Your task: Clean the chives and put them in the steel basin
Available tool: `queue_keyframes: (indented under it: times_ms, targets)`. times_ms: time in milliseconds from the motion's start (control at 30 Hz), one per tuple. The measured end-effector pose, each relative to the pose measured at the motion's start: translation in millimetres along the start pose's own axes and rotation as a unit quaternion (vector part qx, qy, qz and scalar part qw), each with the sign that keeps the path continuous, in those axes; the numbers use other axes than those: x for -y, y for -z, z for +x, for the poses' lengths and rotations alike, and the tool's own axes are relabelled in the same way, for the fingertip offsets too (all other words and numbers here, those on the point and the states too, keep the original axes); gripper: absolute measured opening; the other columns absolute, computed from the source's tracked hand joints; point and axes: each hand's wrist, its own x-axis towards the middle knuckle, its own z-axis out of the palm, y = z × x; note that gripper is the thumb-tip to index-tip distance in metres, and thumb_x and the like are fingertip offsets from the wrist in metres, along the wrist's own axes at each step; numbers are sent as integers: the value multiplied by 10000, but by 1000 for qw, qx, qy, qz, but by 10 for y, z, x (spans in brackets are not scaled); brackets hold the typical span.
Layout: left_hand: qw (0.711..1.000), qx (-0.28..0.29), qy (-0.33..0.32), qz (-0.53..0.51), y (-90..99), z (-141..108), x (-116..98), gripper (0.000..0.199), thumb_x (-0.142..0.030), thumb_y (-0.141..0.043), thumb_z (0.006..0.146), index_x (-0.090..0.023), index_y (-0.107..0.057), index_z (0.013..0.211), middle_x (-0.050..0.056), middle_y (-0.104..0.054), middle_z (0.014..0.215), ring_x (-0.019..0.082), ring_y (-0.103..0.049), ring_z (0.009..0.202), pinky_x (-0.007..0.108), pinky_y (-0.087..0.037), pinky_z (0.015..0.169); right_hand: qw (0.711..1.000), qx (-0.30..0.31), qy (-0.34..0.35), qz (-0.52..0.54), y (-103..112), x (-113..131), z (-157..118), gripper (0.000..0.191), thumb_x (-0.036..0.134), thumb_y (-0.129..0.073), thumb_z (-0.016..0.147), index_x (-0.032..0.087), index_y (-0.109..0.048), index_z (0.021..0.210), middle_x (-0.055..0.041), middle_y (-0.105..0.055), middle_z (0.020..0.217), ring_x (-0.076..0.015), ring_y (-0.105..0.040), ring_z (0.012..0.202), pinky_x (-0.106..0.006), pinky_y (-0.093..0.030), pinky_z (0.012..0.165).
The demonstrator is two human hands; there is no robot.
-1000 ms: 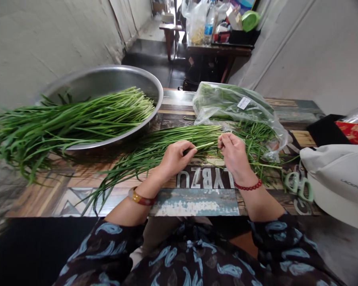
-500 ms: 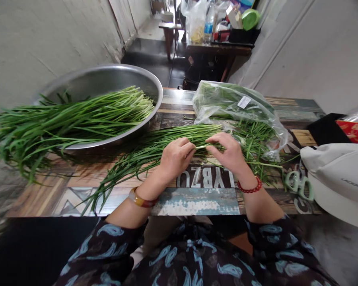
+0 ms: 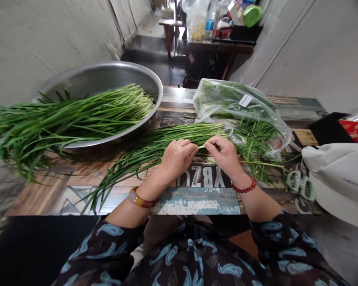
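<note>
My left hand [image 3: 179,157] is closed round a garlic chive [image 3: 201,147], whose pale end sticks out to the right. With thumb and finger, my right hand [image 3: 226,155] pinches that pale end. Just behind both hands lies a loose bunch of garlic chives [image 3: 155,141], its leaves trailing toward the table's front left. More garlic chives [image 3: 104,109] rest in a large steel basin [image 3: 159,85] at the left, hanging over its rim. Beyond my right hand, a clear plastic bag [image 3: 264,105] holds further greens, and loose scraps [image 3: 256,149] lie before it.
Green-handled scissors [image 3: 300,184] lie at the right, beside a pale cap [image 3: 337,171]. A black box [image 3: 328,128] with a red packet stands behind the cap. Across the dark floor, another table [image 3: 220,47] carries a bottle [image 3: 209,24], bags and a green lid.
My right hand has moved slightly left and its thumb and finger have closed on the chive's pale end. The left hand stays nearly in place.
</note>
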Motion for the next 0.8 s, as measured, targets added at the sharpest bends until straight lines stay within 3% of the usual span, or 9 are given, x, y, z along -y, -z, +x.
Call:
queue_keyframes:
  times_ms: [100,200,267,367,433,500,633,700,800]
  targets:
    - [999,-10,-29,32,6,-2,-9,328,-295,-435,1017,-173,-681,839,58,-649,757,178,-563,734,331,-333,662,991,-22,-108,82,-7,-95,-6,232,384,-599,903,200,-626,764,10,-617,716,-135,-548,682,-276,-440,683]
    - [998,-13,-28,47,14,-1,-8,326,-297,-437,1016,-177,-674,827,61,-653,761,184,-557,746,337,-316,665,981,-82,-135,110,65,-145,8,280,443,-570,918,199,-625,791,13,-602,716,-129,-528,665,-269,-434,668]
    - [998,-12,-22,50,19,-1,-5,319,-300,-441,1015,-182,-672,831,62,-655,768,187,-556,756,337,-314,669,991,-79,-93,55,121,-110,21,308,453,-539,940,207,-625,777,6,-597,712,-141,-535,679,-285,-440,687]
    - [998,-12,-19,53,22,-2,0,307,-303,-451,1011,-181,-674,840,65,-654,774,192,-553,760,339,-317,673,997,-22,30,-61,149,-23,37,251,426,-586,919,224,-636,778,-31,-633,795,-188,-581,815,-341,-466,802]
    - [998,-16,-18,52,22,-1,7,297,-303,-454,1009,-178,-681,862,68,-660,791,196,-556,767,340,-326,676,994,5,67,-89,138,-20,48,192,391,-643,881,227,-645,782,-40,-642,824,-203,-584,853,-357,-470,829]
    - [999,-19,-19,43,23,3,24,291,-297,-459,1005,-176,-689,877,73,-668,812,200,-561,776,340,-339,679,997,-12,24,-67,140,-83,59,195,376,-653,874,221,-640,756,-15,-615,749,-178,-564,752,-327,-466,741]
    - [998,-56,8,-20,46,25,113,251,-257,-492,978,-167,-691,853,90,-670,875,202,-572,819,335,-409,735,990,-111,-82,-5,233,-224,82,287,436,-572,926,206,-651,773,23,-575,658,-131,-512,617,-279,-414,623]
    - [992,-96,40,-69,72,40,181,198,-225,-518,951,-163,-679,854,88,-657,899,195,-580,846,327,-446,774,994,-92,-56,-17,276,-209,85,304,430,-546,944,206,-675,785,8,-623,700,-136,-549,657,-286,-426,657]
    - [977,-145,100,-116,121,65,275,111,-164,-556,890,-168,-632,809,57,-622,854,170,-574,815,294,-455,747,998,25,20,-54,265,-114,65,213,353,-593,922,215,-696,796,-10,-673,765,-149,-584,706,-297,-442,682]
